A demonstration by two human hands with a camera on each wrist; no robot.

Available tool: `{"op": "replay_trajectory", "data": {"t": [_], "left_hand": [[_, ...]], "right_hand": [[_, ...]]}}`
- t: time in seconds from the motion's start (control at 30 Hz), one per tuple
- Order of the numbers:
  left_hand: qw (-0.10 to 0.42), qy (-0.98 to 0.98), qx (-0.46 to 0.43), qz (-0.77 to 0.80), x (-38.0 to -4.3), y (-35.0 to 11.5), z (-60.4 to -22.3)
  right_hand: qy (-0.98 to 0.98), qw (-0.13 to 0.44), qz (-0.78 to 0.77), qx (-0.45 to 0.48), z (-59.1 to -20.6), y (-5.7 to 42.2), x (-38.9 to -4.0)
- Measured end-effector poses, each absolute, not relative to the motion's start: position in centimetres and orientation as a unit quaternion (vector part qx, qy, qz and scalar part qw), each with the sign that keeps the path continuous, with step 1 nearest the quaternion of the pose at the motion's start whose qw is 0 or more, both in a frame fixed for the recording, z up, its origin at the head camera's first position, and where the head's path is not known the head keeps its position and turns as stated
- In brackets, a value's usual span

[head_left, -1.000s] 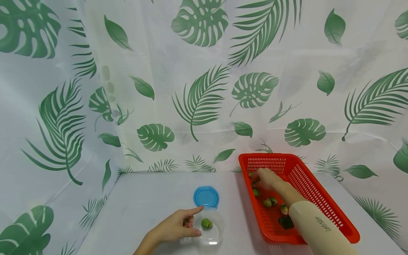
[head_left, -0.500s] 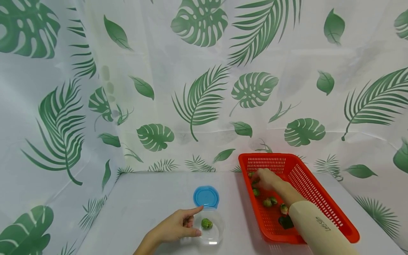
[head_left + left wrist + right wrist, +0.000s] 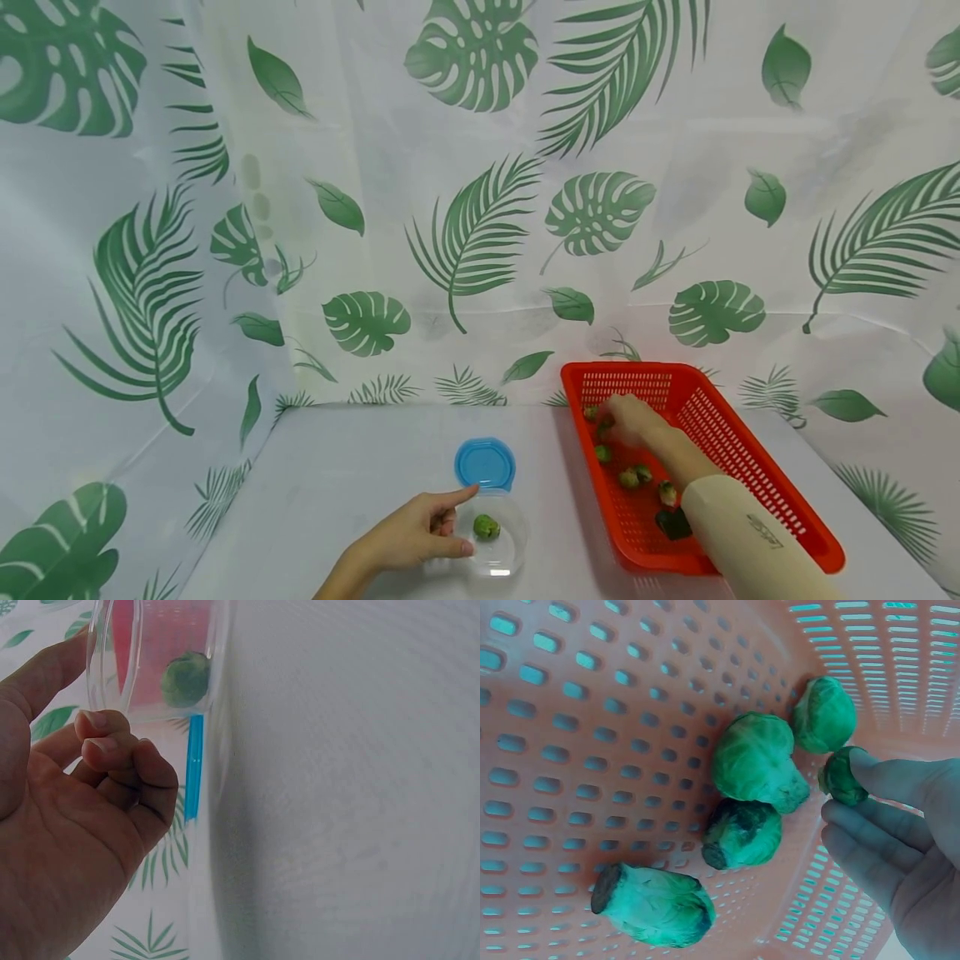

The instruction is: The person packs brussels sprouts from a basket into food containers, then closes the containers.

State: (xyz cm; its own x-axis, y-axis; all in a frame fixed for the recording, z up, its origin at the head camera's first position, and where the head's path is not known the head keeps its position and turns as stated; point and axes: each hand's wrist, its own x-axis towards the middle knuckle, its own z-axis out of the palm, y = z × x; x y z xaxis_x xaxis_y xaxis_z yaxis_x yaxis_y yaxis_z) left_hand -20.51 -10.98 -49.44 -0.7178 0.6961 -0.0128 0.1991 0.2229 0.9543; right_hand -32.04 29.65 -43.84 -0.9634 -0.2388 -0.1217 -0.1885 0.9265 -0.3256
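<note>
My left hand (image 3: 412, 533) holds a small clear plastic container (image 3: 510, 533) by its side, thumb and index finger spread along the rim. The other fingers are curled in, as the left wrist view shows. One green Brussels sprout (image 3: 487, 527) lies inside it. Over the red basket's left side, my right hand (image 3: 633, 421) reaches down; in the right wrist view its thumb and fingers pinch a small Brussels sprout (image 3: 844, 776). Close to that hand lie a round sprout (image 3: 825, 714), a paler one (image 3: 754, 755) and a browned one (image 3: 742, 832).
The red perforated basket (image 3: 780, 479) stands at the right, holding several sprouts and a dark object (image 3: 672, 523) partly behind the forearm. A blue lid (image 3: 485, 463) lies just beyond the container on the white table (image 3: 360, 458). A leaf-patterned sheet (image 3: 480, 250) hangs behind.
My right hand has shifted very slightly among the sprouts at the basket's left side. My left hand and the container stay in place.
</note>
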Motion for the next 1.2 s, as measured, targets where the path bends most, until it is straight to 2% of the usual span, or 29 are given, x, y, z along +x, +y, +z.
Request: {"op": "replay_trajectory", "data": {"t": [0.63,0.93,1.2], "left_hand": [[0.226,0.751,0.298,0.545,-20.5,-11.0,-49.5],[0.221,0.754,0.301,0.540,-20.6,-11.0,-49.5],[0.221,0.754,0.300,0.540,-20.6,-11.0,-49.6]], "right_hand": [[0.976,0.002,-0.187,-0.109,-40.9,29.0,-30.8],[0.973,-0.003,-0.202,-0.107,-40.0,28.8,-30.2],[0.966,-0.033,-0.222,-0.130,-39.2,28.5,-29.6]]}}
